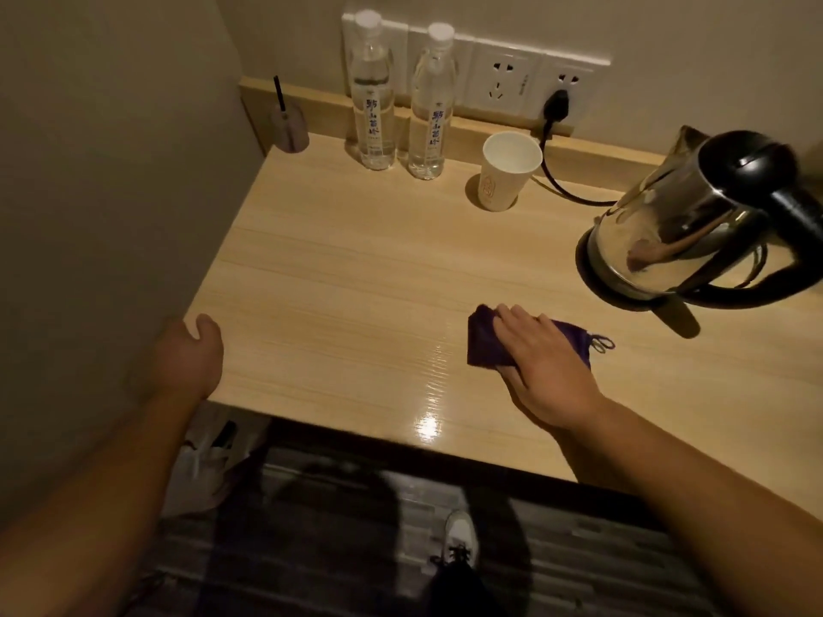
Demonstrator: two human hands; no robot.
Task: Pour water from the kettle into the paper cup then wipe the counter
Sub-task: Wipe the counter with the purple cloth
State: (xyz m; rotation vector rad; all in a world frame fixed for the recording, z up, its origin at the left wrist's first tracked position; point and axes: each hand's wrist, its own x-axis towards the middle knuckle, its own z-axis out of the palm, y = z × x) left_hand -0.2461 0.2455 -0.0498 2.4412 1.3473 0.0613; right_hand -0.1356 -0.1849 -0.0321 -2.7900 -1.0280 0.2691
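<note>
Hands: right hand [541, 354] lies flat, fingers spread, pressing the purple cloth [483, 338] on the counter [334, 269]; left hand [191, 354] curls empty at its edge.
Kettle [677, 224]: on its base, right (handle overhanging).
Paper cup [507, 171]: upright near 2 water bottles [372, 95].
Risk: a wide wipe could tip the cup.

- The right hand [541, 358] lies flat on the purple cloth [483, 338], hiding its middle.
- The kettle [681, 224] handle is cut off by the picture's right edge.
- The left hand [189, 358] fingers drop out of sight past the tabletop [356, 269] left edge.
- The paper cup [507, 171] contents cannot be told.
</note>
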